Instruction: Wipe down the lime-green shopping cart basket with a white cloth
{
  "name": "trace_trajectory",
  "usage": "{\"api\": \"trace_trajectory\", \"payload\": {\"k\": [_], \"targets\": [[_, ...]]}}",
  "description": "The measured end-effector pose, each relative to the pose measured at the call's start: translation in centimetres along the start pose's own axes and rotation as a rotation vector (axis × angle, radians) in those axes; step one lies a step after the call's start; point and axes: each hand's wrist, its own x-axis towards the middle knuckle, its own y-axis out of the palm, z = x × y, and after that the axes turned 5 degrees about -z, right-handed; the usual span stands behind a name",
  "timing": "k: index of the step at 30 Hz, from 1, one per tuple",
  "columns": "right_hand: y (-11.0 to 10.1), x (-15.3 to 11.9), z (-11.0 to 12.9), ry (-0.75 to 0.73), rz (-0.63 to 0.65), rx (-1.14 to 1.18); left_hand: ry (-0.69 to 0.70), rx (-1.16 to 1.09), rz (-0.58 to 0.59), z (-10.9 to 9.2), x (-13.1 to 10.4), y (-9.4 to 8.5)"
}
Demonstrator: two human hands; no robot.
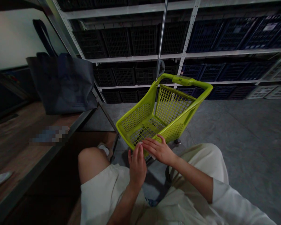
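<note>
My left hand [138, 165] points away from me with its fingers pressed together, and its little finger stands slightly apart. From the right my right hand [160, 151] meets it, fingers held together and fingertips touching those of the left. Both thumbs are hidden. A tiny whitish bit shows at the joined fingertips, too small to name. Just beyond the hands stands a yellow-green plastic shopping cart [158, 125] with mesh walls. Its near rim lies right behind my fingers in the view, and I cannot tell whether they touch it.
On the left is a wooden bench [18, 150] with a metal edge, bearing a dark tote bag [63, 84] and a blurred-out item [50, 134]. White metal shelving [135, 57] with black and blue crates crosses the back. Grey floor [248, 131] stretches to the right.
</note>
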Motion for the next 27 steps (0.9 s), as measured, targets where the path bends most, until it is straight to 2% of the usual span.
{"api": "trace_trajectory", "payload": {"k": [3,6,8,11,15,17,19,21,25,27], "targets": [[-1.6,-1.3,-3.6,0.006,-0.022,-0.026,0.067,0.055,0.114,-1.5,-0.5,-0.9],[-3.7,-2.5,-7.0,0.257,-0.122,-0.127,0.052,0.093,0.205,-2.8,-0.2,-2.0],[-4.5,-2.9,-7.4,0.426,-0.176,-0.176,0.007,0.109,0.261,-3.7,0.1,-2.7],[-4.0,-2.7,-4.2,0.489,-0.159,-0.131,-0.029,0.116,0.315,-4.8,0.4,-3.3],[-1.7,-1.9,2.3,0.333,-0.077,-0.004,-0.047,0.115,0.321,-5.1,0.3,-3.2],[-1.1,-1.8,3.4,0.253,-0.054,0.018,-0.038,0.124,0.314,-4.8,0.2,-3.0],[-1.4,-2.0,2.3,0.188,-0.034,0.019,-0.01,0.14,0.315,-4.5,0.3,-2.8],[-2.4,-2.5,-0.6,0.173,-0.025,-0.002,0.011,0.162,0.318,-4.3,0.3,-2.7],[-4.4,-3.5,-6.7,0.371,-0.102,-0.134,0.023,0.19,0.323,-4.6,0.4,-2.6],[-4.6,-3.5,-7.3,0.47,-0.134,-0.188,0.028,0.19,0.324,-5.0,0.3,-2.4]]}}
